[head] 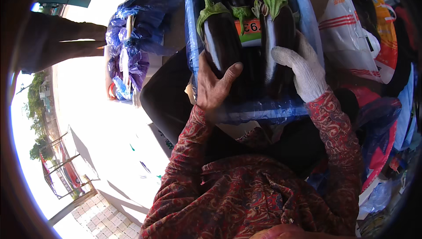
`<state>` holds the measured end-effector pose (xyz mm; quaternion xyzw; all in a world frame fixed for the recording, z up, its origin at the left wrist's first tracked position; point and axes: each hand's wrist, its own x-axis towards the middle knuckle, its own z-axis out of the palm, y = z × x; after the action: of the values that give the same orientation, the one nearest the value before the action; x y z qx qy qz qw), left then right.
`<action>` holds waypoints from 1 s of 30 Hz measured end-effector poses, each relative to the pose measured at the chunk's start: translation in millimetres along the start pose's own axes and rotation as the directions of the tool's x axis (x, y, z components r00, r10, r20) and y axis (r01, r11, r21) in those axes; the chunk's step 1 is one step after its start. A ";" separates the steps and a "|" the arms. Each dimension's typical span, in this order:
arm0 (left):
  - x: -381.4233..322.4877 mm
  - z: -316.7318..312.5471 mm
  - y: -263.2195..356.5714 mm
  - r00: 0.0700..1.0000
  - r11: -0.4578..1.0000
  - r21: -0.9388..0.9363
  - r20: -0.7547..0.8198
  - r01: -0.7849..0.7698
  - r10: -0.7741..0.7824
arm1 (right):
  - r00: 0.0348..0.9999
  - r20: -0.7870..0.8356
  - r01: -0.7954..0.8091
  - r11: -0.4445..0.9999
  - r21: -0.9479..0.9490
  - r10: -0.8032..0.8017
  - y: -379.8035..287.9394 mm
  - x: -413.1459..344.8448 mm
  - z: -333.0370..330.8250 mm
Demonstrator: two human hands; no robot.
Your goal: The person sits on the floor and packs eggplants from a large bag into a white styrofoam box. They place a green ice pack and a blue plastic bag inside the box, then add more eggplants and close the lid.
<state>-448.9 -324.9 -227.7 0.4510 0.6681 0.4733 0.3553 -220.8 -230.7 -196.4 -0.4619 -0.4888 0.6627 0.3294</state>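
Two large dark purple eggplants with green stalks lie side by side over a container lined with blue plastic film (263, 115). My bare left hand (212, 85) grips the lower end of the left eggplant (222, 39), its thumb on the near side. A white knitted glove covers my right hand (306, 69), which holds the right eggplant (282, 31) with the thumb across its front. Between the two, more dark eggplants and an orange-and-green label (249, 28) bearing print show deeper in the container. Both stalks point away from me.
Crumpled blue plastic bags (132, 44) lie over a box at left, near a standing person's dark-trousered legs (66, 37). At right sits a white-and-orange plastic bag (343, 37) with dark contents. Pink and blue plastic (379, 117) lies below it.
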 end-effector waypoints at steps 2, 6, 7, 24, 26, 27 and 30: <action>-5.8 8.1 -23.6 0.994 0.967 0.228 -0.025 0.111 -0.109 | 0.990 0.030 -0.125 0.957 -0.263 0.138 20.5 15.8 28.1; -9.6 21.8 -42.1 1.000 0.845 0.534 0.007 -0.012 0.010 | 0.954 -0.002 -0.272 0.859 -0.434 0.301 43.9 26.4 43.2; -8.0 23.3 -41.2 1.000 0.785 0.619 0.018 -0.029 0.022 | 0.944 -0.041 -0.310 0.834 -0.456 0.329 46.0 25.7 42.2; 31.7 27.2 -17.6 0.883 0.625 0.632 0.239 -0.458 0.405 | 0.869 0.218 -0.195 0.711 -0.675 0.445 54.1 33.8 51.6; 31.6 47.1 -25.2 0.952 0.516 0.800 0.240 -0.305 0.191 | 0.895 0.259 0.032 0.527 -0.849 0.363 29.7 23.4 41.2; 31.3 53.4 -27.1 0.952 0.570 0.764 0.204 -0.302 0.230 | 0.914 0.234 0.041 0.500 -0.865 0.331 11.1 12.0 31.8; 29.2 64.6 -37.6 0.960 0.328 0.912 0.181 -0.245 0.216 | 0.921 0.255 0.010 0.635 -0.772 0.295 -25.9 -26.8 -34.4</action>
<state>-410.6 -282.8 -284.3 0.6680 0.7419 0.0545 -0.0221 -179.5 -234.8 -167.3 -0.4660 -0.7336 0.4927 -0.0443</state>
